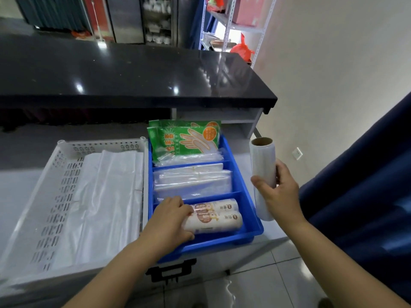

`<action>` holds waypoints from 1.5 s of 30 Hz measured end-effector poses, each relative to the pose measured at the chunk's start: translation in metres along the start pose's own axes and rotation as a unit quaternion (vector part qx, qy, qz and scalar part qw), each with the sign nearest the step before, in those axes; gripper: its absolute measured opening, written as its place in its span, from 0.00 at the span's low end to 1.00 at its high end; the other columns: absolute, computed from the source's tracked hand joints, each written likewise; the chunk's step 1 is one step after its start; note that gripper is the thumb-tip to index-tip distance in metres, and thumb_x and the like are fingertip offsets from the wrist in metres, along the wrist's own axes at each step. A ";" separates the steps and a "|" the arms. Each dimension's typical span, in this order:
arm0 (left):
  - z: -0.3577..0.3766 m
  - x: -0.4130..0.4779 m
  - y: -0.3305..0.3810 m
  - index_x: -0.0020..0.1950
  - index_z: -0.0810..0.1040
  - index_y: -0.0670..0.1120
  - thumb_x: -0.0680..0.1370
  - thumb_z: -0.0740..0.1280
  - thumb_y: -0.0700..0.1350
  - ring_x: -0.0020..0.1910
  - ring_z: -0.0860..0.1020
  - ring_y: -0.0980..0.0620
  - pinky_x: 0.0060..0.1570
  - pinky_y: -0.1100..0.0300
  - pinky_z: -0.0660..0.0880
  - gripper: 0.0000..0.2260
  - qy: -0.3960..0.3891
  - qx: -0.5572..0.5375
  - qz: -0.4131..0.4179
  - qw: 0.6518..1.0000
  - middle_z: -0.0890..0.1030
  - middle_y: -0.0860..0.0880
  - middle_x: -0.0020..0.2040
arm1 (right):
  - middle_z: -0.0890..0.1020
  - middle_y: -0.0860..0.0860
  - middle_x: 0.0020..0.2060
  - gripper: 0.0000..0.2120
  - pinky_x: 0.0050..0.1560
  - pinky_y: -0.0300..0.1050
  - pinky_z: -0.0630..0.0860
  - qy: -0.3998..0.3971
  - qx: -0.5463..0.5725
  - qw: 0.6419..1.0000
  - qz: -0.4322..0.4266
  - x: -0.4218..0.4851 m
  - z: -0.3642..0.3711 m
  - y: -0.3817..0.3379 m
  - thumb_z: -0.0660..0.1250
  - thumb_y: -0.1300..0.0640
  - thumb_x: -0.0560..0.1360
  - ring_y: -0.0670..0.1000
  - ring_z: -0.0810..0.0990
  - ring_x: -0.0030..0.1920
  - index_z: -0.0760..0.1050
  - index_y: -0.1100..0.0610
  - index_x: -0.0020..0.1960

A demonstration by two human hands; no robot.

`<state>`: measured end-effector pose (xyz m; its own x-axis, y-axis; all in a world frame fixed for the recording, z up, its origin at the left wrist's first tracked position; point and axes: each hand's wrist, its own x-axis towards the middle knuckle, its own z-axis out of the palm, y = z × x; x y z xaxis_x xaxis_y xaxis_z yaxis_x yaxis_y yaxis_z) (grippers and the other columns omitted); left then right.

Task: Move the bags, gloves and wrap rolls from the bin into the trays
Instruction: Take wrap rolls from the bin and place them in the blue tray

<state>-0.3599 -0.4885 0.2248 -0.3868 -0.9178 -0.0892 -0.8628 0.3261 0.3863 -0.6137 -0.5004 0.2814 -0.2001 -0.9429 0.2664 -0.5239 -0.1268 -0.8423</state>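
A blue tray (249, 203) with three compartments sits on a white surface. Green glove packs (184, 141) stand in its far compartment, clear bags (193, 183) fill the middle one, and two labelled wrap rolls (218, 216) lie in the near one. My left hand (171, 216) grips the left end of those rolls. My right hand (278, 192) holds a clear wrap roll (262, 161) upright, just right of the tray, its cardboard core showing on top. To the left, a white perforated tray (64, 181) holds flat white bags (106, 196).
A black counter (133, 72) overhangs behind the trays, with a white shelf (242, 123) under it. A dark blue curtain (360, 196) hangs at the right. A black latch (171, 272) sits on the front edge below the blue tray. Tiled floor lies beneath.
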 end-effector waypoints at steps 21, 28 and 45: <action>-0.066 -0.015 -0.054 0.48 0.78 0.51 0.75 0.65 0.43 0.42 0.75 0.54 0.36 0.61 0.70 0.05 0.178 -0.079 -0.141 0.971 0.77 0.56 0.40 | 0.77 0.54 0.56 0.32 0.51 0.49 0.69 -0.332 -0.366 0.821 -0.286 -0.009 0.077 -0.009 0.70 0.43 0.68 0.57 0.74 0.53 0.66 0.52 0.69; -0.066 -0.034 -0.066 0.47 0.78 0.52 0.76 0.63 0.45 0.40 0.75 0.57 0.35 0.65 0.71 0.05 0.182 -0.099 -0.153 0.966 0.77 0.58 0.39 | 0.78 0.52 0.53 0.33 0.52 0.49 0.72 -0.372 -0.379 0.785 -0.320 -0.020 0.098 -0.007 0.70 0.41 0.68 0.54 0.76 0.51 0.65 0.51 0.68; -0.060 0.033 -0.081 0.59 0.76 0.48 0.77 0.62 0.45 0.54 0.73 0.49 0.50 0.57 0.71 0.12 0.163 -0.004 -0.040 0.986 0.78 0.51 0.54 | 0.78 0.48 0.59 0.22 0.58 0.44 0.67 -0.366 -0.324 0.851 -0.195 0.009 0.103 -0.011 0.58 0.40 0.75 0.49 0.72 0.58 0.69 0.48 0.66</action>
<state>-0.2830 -0.5584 0.2456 -0.1920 -0.9648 0.1798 -0.8826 0.2499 0.3981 -0.5243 -0.5391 0.2446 0.5374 -0.8378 -0.0962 -0.8262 -0.5001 -0.2595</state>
